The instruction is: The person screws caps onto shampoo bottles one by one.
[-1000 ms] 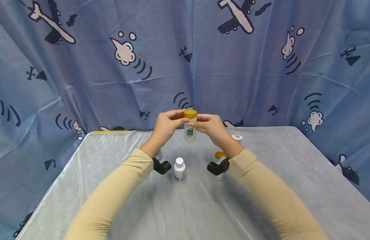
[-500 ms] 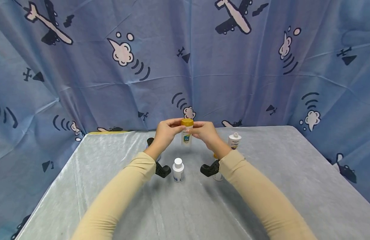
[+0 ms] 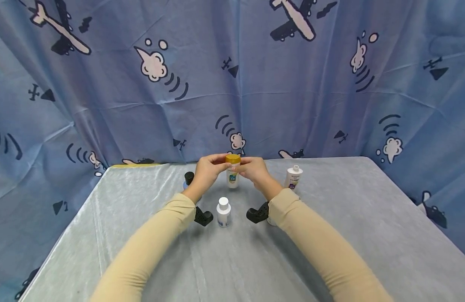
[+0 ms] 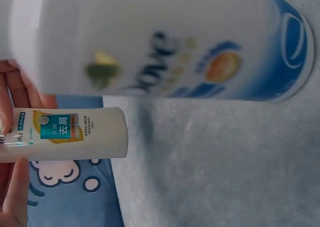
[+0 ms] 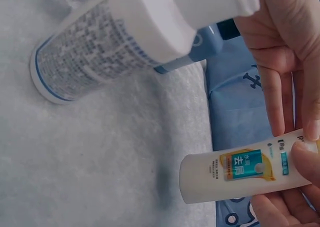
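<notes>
Both hands hold a white shampoo bottle [image 3: 232, 178] with a gold cap, upright near the table's far side. My left hand [image 3: 206, 173] grips its upper part from the left, thumb in front. From the other side my right hand [image 3: 256, 171] pinches it just below the cap. Its teal and yellow label [image 4: 59, 126] faces the wrist cameras. The base is at or just above the tabletop; I cannot tell whether it touches. Nearer to me stands a white Dove bottle [image 3: 223, 214] with a white cap, large in the left wrist view.
A blue bottle [image 5: 200, 47] with a black cap [image 3: 189, 177] stands behind my left wrist. A white bottle [image 3: 294, 177] with a narrow neck stands beyond my right forearm. Another bottle [image 3: 271, 221] is mostly hidden by my right wrist. A patterned blue curtain [image 3: 202, 75] hangs behind the table [image 3: 224, 268].
Both hands have lowered the shampoo bottle toward the table and slightly left. The blue bottle's black cap and more of the white bottle at right have come into sight.
</notes>
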{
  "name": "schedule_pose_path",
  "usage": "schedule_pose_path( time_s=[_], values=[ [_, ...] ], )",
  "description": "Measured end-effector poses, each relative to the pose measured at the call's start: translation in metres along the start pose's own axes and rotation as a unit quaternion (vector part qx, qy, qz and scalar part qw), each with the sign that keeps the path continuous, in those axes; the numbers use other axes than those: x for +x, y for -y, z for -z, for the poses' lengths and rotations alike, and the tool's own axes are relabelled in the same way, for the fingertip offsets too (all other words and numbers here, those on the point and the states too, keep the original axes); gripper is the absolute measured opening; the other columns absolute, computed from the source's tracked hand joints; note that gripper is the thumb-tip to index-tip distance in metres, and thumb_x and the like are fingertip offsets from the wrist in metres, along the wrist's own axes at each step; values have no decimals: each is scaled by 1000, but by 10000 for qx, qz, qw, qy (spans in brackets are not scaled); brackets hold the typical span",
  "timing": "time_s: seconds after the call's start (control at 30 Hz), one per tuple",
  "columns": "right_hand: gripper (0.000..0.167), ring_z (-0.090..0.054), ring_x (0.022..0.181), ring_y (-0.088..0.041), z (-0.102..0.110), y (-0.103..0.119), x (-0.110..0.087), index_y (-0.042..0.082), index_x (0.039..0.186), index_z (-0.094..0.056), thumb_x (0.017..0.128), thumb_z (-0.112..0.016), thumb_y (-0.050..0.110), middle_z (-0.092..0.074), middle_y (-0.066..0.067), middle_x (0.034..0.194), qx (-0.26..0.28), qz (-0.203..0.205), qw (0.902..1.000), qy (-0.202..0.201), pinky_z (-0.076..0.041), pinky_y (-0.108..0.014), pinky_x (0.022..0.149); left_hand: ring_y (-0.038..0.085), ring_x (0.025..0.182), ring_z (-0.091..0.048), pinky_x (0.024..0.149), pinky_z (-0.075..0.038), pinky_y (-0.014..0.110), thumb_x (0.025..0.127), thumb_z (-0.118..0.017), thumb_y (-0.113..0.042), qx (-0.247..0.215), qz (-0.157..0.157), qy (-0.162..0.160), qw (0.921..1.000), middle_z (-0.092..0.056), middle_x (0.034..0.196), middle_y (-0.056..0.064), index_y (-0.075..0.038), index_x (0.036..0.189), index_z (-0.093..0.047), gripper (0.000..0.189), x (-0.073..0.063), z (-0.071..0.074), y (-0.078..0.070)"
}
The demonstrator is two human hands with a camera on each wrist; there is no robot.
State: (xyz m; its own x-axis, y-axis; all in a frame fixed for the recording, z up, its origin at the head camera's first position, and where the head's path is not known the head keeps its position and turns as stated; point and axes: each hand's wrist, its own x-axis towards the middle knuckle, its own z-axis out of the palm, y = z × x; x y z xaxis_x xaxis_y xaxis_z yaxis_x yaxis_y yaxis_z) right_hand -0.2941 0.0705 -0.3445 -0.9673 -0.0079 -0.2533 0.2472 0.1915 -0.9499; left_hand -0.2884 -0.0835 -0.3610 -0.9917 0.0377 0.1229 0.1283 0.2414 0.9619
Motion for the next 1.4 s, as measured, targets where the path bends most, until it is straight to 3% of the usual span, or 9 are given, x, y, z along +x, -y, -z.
schedule_pose_path(
  time_s=[0.43,1.0,1.4],
  values=[
    [44,-59,128,-28,-5,-7,-1,1,131,-64,88,-74,5,-62,-15,138,48,-33,10000,60,-49,-37,108,25,110,-67,96,-56,37,88,-75,-13,178,85,-156,9997,-72,118,15,-6,120,-72,33,-2,-3,9],
    [41,-60,126,-27,-7,-14,2,1,129,-64,89,-72,4,-62,-15,136,27,-76,10000,54,-50,-35,106,25,105,-70,91,-58,37,88,-76,-14,863,-155,-244,9958,-74,114,14,-5,118,-72,32,-5,-4,11],
    [47,-59,127,-28,-7,-9,-4,-1,132,-62,87,-74,2,-61,-17,137,-53,250,9997,29,-50,-36,106,24,107,-69,92,-57,38,90,-74,-14,674,-113,-244,9974,-74,114,13,-5,120,-71,32,-9,-2,4]
  ],
)
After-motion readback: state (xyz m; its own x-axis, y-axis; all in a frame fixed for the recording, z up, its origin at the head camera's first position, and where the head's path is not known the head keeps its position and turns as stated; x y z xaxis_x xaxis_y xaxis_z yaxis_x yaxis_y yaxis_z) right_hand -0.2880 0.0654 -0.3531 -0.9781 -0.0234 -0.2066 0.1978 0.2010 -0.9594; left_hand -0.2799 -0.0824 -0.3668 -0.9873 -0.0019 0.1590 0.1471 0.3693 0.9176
